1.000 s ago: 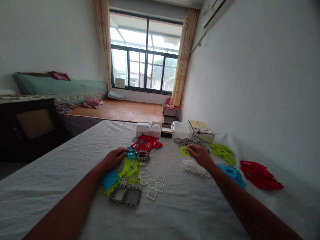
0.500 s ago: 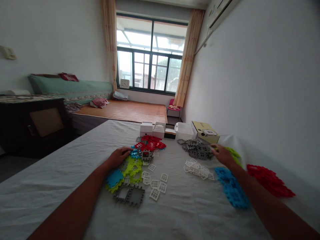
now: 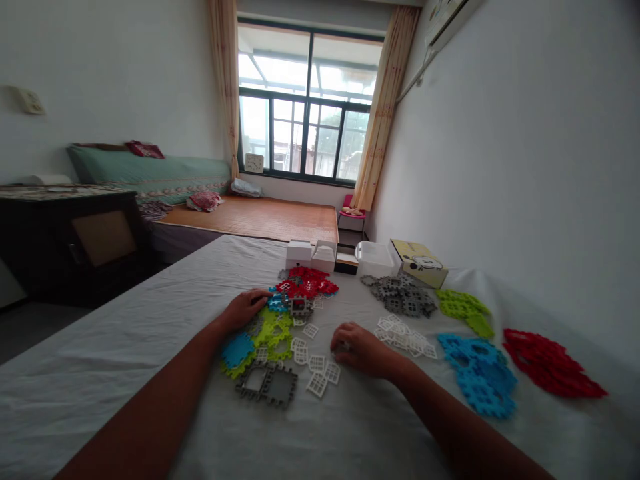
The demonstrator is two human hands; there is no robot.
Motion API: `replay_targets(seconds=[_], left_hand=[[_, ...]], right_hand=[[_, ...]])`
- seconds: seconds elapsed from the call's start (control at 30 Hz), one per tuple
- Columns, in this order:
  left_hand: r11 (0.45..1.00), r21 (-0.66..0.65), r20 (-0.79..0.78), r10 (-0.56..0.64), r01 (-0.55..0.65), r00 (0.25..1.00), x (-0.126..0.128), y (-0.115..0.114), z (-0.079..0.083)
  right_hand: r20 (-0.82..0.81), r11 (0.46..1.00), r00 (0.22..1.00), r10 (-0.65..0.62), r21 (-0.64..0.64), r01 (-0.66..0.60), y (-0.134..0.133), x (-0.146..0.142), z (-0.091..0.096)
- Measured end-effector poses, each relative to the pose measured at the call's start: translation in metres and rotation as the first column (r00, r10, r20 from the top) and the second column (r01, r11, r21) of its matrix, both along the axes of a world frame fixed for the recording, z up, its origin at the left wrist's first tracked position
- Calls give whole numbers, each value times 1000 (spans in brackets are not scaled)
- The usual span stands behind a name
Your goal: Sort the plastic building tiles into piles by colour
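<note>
- Since the frame half a second ago, in the head view, the right hand (image 3: 357, 348) has moved from between the grey and green piles back to the middle of the sheet (image 3: 380, 420); the left hand (image 3: 245, 309) has stayed by the same blue pieces.
- Right hand: fingers curled, knuckles up, just beside the loose white window frames (image 3: 317, 385). Its fingertips are partly hidden, so I cannot tell whether they pinch anything.
- Left hand: fingers bent and close together, tips at the edge of the blue pieces (image 3: 277, 303). I cannot tell whether it grips one or only rests there.
- Around the left hand: red pieces (image 3: 307, 285) lie just beyond the blue ones, green pieces (image 3: 274, 327) nearer, then a blue plate (image 3: 237, 349) and dark grey pieces (image 3: 267, 384) at the near end.
- To the right of the right hand: a white pile (image 3: 406, 339) of window frames, with the grey pile (image 3: 403, 298) behind it; further right, the green pile (image 3: 463, 308), blue pile (image 3: 480, 377) and red pile (image 3: 550, 365).
- At the far edge: white boxes (image 3: 299, 254), a clear container (image 3: 375, 257) and a yellow box (image 3: 419, 263).
</note>
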State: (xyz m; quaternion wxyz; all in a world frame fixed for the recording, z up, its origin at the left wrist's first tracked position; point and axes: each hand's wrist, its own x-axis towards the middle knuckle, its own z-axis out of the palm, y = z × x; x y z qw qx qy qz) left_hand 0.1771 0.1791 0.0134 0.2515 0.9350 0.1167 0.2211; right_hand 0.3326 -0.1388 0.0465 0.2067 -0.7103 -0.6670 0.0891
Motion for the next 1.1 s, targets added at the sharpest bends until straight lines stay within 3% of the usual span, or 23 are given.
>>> replay_targets(seconds=[0.1, 0.27, 0.37, 0.53, 0.63, 0.7, 0.77, 0.87, 0.97, 1.1], left_hand=[[1000, 1, -6, -5, 5, 1000, 0, 0, 0], [1000, -1, 1, -4, 4, 1000, 0, -2, 3], [1000, -8, 6, 0, 0, 1000, -1, -3, 5], [1000, -26, -5, -6, 6, 1000, -1, -5, 6], [1000, -21, -10, -1, 1, 1000, -1, -5, 6], [1000, -15, -10, 2, -3, 1000, -1, -5, 7], [1000, -7, -12, 2, -2, 1000, -1, -5, 6], [1000, 3, -14, -5, 5, 1000, -2, -6, 7], [1000, 0, -11, -3, 3, 1000, -2, -6, 7], [1000, -14, -6, 2, -2, 1000, -1, -5, 7]], right_hand=[[38, 998, 998, -50, 43, 48, -4, -3, -5], [256, 995, 962, -97, 31, 92, -4, -13, -5], [280, 989, 948, -149, 46, 142, -4, -5, -4], [294, 903, 854, -429, 160, 398, -21, 31, 5], [296, 865, 814, -500, 215, 453, -29, 40, 8], [195, 898, 883, -428, 204, 390, -29, 34, 7], [36, 961, 967, -251, 133, 244, -24, 21, 4], [-85, 998, 996, -18, 52, 23, -17, -2, 0], [-66, 999, 997, 26, 30, -24, -14, -14, 0], [-88, 1000, 996, -22, -13, 21, -16, -17, 3]])
